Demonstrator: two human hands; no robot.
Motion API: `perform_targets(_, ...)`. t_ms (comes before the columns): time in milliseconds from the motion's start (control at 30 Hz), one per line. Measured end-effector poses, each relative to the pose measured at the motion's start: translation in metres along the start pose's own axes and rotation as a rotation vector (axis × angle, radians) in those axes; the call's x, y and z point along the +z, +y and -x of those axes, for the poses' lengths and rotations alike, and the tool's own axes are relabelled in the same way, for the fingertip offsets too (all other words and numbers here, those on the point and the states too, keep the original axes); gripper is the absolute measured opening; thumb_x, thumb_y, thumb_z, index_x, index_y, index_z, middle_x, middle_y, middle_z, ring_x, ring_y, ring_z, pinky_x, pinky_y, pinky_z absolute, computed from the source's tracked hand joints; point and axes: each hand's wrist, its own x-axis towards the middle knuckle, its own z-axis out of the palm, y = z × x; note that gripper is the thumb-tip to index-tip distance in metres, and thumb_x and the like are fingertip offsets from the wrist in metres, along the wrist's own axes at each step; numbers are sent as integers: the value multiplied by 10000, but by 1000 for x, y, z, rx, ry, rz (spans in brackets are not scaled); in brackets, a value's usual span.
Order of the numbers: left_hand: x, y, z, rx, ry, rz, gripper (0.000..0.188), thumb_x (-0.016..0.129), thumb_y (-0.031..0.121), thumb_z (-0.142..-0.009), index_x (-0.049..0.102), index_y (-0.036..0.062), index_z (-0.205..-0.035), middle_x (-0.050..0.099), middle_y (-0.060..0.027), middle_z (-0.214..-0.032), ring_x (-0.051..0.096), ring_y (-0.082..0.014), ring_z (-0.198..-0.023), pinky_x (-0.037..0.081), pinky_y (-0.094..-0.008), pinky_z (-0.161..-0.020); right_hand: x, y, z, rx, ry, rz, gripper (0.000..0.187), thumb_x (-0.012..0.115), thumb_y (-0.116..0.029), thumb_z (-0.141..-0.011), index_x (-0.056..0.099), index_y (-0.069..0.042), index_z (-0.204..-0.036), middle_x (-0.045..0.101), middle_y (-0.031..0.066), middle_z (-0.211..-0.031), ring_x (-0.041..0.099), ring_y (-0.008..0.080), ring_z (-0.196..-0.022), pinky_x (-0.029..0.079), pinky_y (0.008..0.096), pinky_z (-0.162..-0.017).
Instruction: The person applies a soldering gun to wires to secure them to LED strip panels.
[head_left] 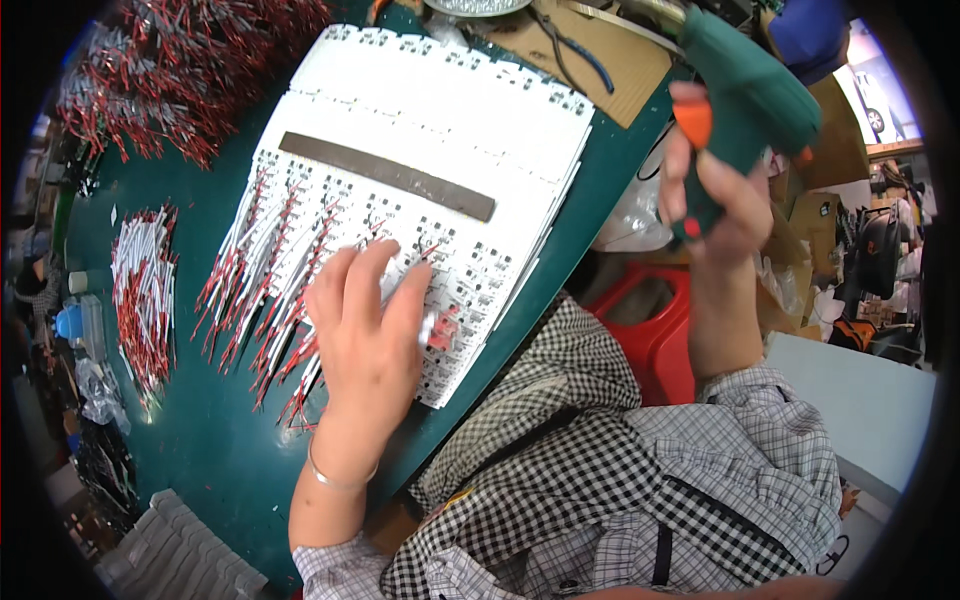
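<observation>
My left hand is over a sheet of white circuit boards, palm down with bent fingers. A blurred cluster of red and white wires pokes out from under its palm, and the fingertips are near a row of contacts. How the fingers grip those wires is partly hidden. To the right, my right hand is wrapped around the handle of a green pistol-shaped tool with an orange trigger, raised off the table. Rows of red-and-white wires stick out from the boards' left side. A dark flat bar lies across the sheet.
A large heap of red-and-black wires lies at the far left, above a smaller bundle of white and red wires. Pliers rest on cardboard at the back. A red plastic stool stands beside the green table.
</observation>
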Motion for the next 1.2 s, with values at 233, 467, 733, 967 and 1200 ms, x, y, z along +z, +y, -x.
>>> perform_targets(233,-40,11,61,-276,-427,92,385,481,-161,-587,603,57,-880,608,-111,-815,600,-327,-679,474,-381,-565,-19,44,-95,31,152,237,286,648,-120,-824,584,6,-1072,575,53,-696,547,119,-532,446,243,-482)
perform_targets(467,-60,1,107,-405,-246,-306,308,591,-47,-672,635,71,-953,624,-97,-882,617,-295,-744,501,-384,-610,-17,-4,-59,-35,-21,558,288,649,-114,-830,594,0,-1088,575,15,-706,542,93,-550,431,225,-486)
perform_targets(733,-32,19,119,-284,-212,-32,434,643,-50,-651,661,52,-1073,660,-102,-1017,646,-250,-769,527,-326,-635,11,-48,-1,-105,-163,606,492,571,-120,-823,456,104,-1246,542,69,-722,510,99,-533,400,202,-496)
perform_targets(967,-23,11,130,-274,-24,-42,323,739,18,-704,656,44,-1015,665,-103,-905,640,-252,-694,518,-338,-600,21,-20,52,-85,-62,396,678,687,-186,-730,398,153,-1241,575,210,-1017,513,120,-515,420,213,-417)
perform_targets(1200,-15,2,113,-414,-31,-147,179,737,105,-745,569,76,-799,502,-63,-701,507,-264,-521,382,-362,-445,14,11,80,14,-169,142,639,694,-113,-742,381,172,-1221,513,275,-1176,564,164,-516,477,241,-407)
